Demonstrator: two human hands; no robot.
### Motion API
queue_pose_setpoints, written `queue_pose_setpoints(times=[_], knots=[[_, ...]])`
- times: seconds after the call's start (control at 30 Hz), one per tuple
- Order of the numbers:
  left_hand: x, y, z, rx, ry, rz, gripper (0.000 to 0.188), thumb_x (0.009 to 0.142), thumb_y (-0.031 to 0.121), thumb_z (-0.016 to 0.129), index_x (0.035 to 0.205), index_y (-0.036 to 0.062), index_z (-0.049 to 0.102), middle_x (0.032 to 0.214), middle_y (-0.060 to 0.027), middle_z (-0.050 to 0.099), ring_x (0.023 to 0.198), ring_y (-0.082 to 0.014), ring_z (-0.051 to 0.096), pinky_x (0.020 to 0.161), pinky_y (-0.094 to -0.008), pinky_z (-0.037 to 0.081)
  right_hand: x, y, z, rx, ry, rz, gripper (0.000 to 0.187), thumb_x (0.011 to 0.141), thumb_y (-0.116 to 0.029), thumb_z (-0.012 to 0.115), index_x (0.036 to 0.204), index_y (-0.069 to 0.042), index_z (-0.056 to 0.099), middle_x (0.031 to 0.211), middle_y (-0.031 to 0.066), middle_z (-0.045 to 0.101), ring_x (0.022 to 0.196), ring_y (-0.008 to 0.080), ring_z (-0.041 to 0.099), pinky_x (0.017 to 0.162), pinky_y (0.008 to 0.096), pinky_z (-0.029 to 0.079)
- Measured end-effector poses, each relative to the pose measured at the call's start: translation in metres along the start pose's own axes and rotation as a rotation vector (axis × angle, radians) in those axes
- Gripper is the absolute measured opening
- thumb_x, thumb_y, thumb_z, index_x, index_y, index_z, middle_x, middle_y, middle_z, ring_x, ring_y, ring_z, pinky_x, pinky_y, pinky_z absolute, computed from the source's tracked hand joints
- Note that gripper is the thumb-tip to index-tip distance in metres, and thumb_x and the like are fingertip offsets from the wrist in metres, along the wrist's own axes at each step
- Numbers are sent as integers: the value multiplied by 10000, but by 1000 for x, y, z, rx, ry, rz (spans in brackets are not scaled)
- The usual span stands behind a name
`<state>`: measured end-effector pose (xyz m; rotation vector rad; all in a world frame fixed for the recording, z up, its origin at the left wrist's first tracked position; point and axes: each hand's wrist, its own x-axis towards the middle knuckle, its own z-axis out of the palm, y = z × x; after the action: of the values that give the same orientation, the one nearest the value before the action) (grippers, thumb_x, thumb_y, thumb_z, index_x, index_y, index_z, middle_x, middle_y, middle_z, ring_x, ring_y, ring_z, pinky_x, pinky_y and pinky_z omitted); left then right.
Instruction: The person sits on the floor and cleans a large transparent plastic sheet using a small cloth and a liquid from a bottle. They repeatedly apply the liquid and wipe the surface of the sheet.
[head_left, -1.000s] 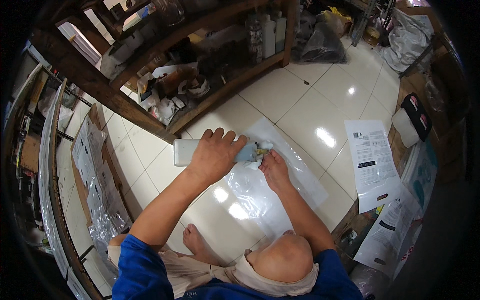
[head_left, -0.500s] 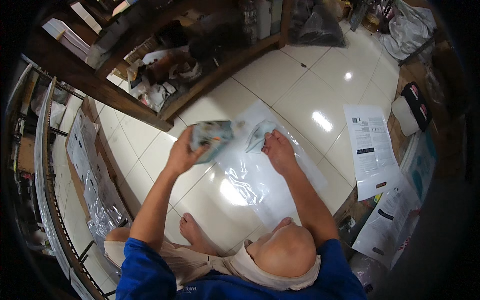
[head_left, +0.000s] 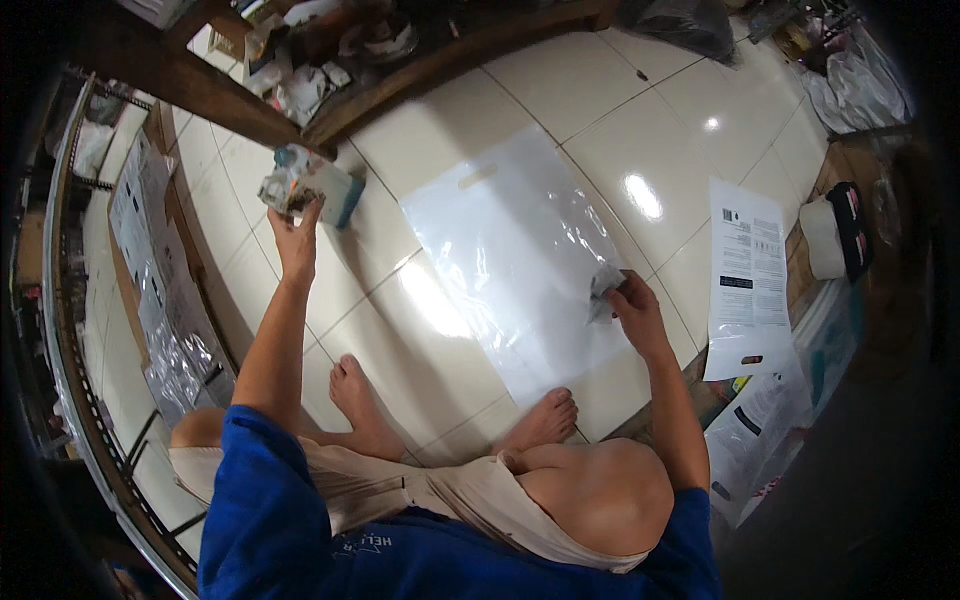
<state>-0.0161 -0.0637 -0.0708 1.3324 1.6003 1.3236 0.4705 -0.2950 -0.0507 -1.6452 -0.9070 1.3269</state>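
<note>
My left hand grips a translucent bluish plastic container with brownish and orange marks, held tilted at the far left, above the floor near a wooden post; its exact kind is unclear. Between the fingers of my right hand is a crumpled grey cloth, at the right side of a white plastic bag. The bag lies flat on the tiles, its cut-out handle toward the far left. Whether the cloth touches the bag cannot be made out.
Printed white plastic bags lie along the right, beside a black and white pouch. A wooden shelf with clutter runs across the back. A metal rack curves along the left. My bare feet stand near the bag's close edge.
My left hand has carried the container left, away from the bag. My right hand has moved right and nearer with the cloth, now more bunched. The view has shifted, showing more of the bag.
</note>
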Motion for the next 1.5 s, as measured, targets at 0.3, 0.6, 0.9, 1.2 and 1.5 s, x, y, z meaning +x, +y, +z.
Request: queue_pose_setpoints(times=[0.3, 0.6, 0.9, 1.2, 1.5], knots=[[-228, 30, 78, 693, -879, 474, 761, 841, 355, 716, 1414, -22, 387, 1479, -261, 344, 1393, -418, 312, 1133, -542, 257, -25, 21, 14, -375, -207, -62, 288, 886, -64, 649, 1162, 7, 610, 929, 134, 673, 813, 190, 658, 672, 312, 538], [-221, 28, 141, 937, -899, 413, 795, 900, 443, 621, 1476, 5, 292, 1563, -256, 193, 1473, -394, 146, 1171, -587, 149, -32, 14, 12, -391, -99, -131, 282, 890, -43, 637, 1164, -8, 586, 935, 144, 664, 838, 220, 664, 647, 333, 525], [-256, 36, 123, 528, -752, 529, 641, 811, 269, 724, 1329, -19, 481, 1357, -250, 458, 1287, -399, 428, 1090, -536, 320, -30, 28, 26, -581, -174, -360, 240, 861, -21, 649, 1097, -32, 608, 957, 96, 627, 841, 234, 610, 684, 337, 510], [-354, 34, 97, 605, -1193, 815, 538, 876, 217, 515, 1341, -51, 488, 1400, -202, 500, 1345, -321, 425, 1155, -499, 260, -40, 43, 69, -930, -573, -666, 225, 773, -73, 600, 997, -67, 620, 960, 89, 554, 953, 289, 548, 796, 373, 511], [-355, 23, 94, 634, -1274, 723, 554, 897, 225, 465, 1398, -12, 450, 1489, -160, 426, 1419, -279, 347, 1186, -476, 212, -40, 66, 73, -895, -578, -659, 289, 765, -78, 586, 1048, -46, 636, 1038, 97, 568, 1006, 289, 534, 843, 382, 504]])
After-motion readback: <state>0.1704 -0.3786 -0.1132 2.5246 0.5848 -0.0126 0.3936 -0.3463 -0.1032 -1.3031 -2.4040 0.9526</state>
